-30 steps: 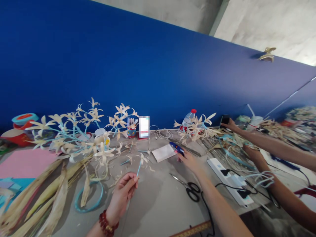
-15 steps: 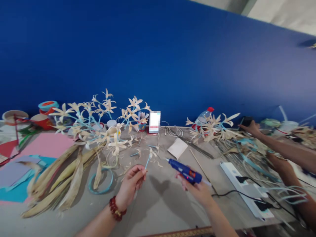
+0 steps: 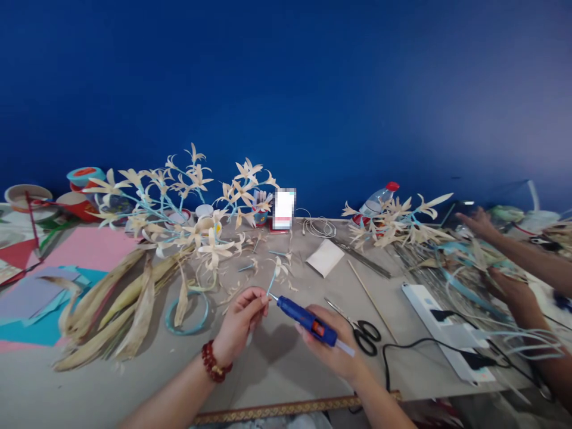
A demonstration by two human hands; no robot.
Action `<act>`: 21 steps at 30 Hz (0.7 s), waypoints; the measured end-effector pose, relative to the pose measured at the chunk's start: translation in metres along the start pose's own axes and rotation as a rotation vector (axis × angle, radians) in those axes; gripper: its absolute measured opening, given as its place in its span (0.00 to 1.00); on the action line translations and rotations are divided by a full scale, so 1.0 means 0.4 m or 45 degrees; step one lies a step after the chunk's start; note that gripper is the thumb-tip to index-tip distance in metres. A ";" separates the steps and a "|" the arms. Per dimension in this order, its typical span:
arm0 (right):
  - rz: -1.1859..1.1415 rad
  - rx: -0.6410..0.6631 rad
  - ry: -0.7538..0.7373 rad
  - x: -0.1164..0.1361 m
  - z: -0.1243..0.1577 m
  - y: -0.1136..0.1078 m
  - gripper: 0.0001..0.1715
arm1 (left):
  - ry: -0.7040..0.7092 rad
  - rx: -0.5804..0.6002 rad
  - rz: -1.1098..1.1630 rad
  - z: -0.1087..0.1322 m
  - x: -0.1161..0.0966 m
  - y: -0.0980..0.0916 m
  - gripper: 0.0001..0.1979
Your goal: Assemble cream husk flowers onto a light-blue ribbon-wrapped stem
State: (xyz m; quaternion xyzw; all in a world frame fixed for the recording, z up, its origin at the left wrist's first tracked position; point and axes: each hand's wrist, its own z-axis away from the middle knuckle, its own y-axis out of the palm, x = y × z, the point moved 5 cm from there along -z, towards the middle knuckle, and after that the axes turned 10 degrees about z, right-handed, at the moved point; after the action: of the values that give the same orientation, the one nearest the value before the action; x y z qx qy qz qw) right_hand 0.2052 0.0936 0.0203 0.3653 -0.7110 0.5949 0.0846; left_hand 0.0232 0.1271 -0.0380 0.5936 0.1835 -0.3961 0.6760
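Note:
My left hand point(image 3: 245, 313) pinches the thin blue stem of a small cream flower point(image 3: 279, 269), held upright above the table. In my right hand point(image 3: 328, 339) is a blue hot glue gun point(image 3: 306, 320), a clear glue stick poking from its back end. Its metal nozzle points left and is at the stem, close to my left fingertips; whether it touches the stem I cannot tell. A pair of black-handled scissors point(image 3: 364, 333) lies just right of my right hand. Left of my left hand is a blue coil point(image 3: 186, 313).
Cream flower branches point(image 3: 156, 202) stand at the back left, more beside a red-capped bottle point(image 3: 379, 199). Dried husks point(image 3: 102, 310) and coloured paper point(image 3: 93, 247) lie left. A white power strip point(image 3: 440, 330) with black cords is at right, near a co-worker's hands point(image 3: 480, 226).
My right hand has brought the glue gun left, its nozzle now at the stem. The scissors have come into sight. The co-worker's far hand has let go of a dark object and opened.

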 end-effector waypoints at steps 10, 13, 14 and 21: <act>-0.061 0.063 0.014 0.002 -0.005 0.012 0.11 | 0.001 -0.013 -0.017 0.002 -0.001 -0.002 0.09; -0.045 0.075 0.012 0.001 -0.006 0.015 0.11 | -0.008 -0.020 -0.014 0.003 -0.001 -0.003 0.09; -0.037 0.075 0.012 0.000 -0.006 0.015 0.11 | -0.007 -0.024 -0.016 0.003 -0.001 -0.004 0.09; 0.008 0.057 0.032 0.001 -0.008 0.015 0.12 | 0.001 -0.014 -0.021 0.002 -0.001 -0.004 0.08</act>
State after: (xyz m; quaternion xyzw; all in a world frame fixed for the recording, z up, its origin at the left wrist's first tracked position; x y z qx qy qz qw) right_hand 0.2004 0.0966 0.0168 0.3573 -0.6975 0.6155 0.0834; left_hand 0.0214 0.1265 -0.0386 0.5884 0.1909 -0.4005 0.6760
